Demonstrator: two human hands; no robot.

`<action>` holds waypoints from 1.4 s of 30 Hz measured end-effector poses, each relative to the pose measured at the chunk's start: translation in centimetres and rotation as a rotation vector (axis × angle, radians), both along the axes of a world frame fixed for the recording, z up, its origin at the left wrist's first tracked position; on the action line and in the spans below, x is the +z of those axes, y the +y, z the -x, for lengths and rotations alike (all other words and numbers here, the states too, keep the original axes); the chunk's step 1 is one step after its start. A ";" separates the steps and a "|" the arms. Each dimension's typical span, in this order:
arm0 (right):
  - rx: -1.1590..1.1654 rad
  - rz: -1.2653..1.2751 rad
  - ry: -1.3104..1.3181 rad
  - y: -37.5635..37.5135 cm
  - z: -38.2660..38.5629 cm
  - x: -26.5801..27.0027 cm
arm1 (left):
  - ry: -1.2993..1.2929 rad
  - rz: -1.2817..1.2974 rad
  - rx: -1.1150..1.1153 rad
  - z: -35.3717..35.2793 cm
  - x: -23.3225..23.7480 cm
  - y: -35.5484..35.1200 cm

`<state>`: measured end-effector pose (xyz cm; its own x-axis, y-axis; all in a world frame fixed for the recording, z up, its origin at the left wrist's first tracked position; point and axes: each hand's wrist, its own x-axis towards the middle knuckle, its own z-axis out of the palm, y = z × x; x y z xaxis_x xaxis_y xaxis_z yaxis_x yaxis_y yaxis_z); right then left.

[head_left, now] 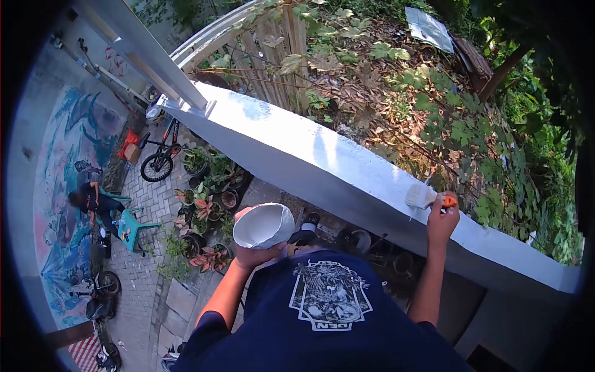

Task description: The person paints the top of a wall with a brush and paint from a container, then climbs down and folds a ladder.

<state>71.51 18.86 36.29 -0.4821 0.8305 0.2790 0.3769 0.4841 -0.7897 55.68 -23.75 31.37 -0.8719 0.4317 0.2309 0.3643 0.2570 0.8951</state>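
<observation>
My left hand (pixel 253 253) is wrapped round a white bowl (pixel 265 225) coated with white paint inside, held in front of my chest. In my right hand (pixel 443 222) is a paintbrush (pixel 421 196) with an orange handle end and pale bristles. The bristles lie at the top of a white wall (pixel 322 149), which runs diagonally from upper left to lower right. Whether they press on it is hard to tell.
Beyond the wall are leafy plants, dry leaves and a wooden fence (pixel 269 56). A post (pixel 142 56) stands at the wall's left end. Below are potted plants (pixel 211 214), a bicycle (pixel 161 158), a green table (pixel 133 229) and a seated person (pixel 93 199).
</observation>
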 end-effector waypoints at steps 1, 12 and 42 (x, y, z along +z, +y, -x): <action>-0.009 -0.008 -0.002 0.2 -0.6 0.7 | -0.002 -0.008 -0.009 0.3 -0.7 -0.1; 0.335 -0.064 0.059 -9.4 13.4 0.6 | 0.138 0.196 -0.054 2.5 -1.4 -0.9; 1.325 -0.088 0.247 -8.9 8.4 25.2 | 0.077 -0.188 -0.514 2.3 7.0 12.0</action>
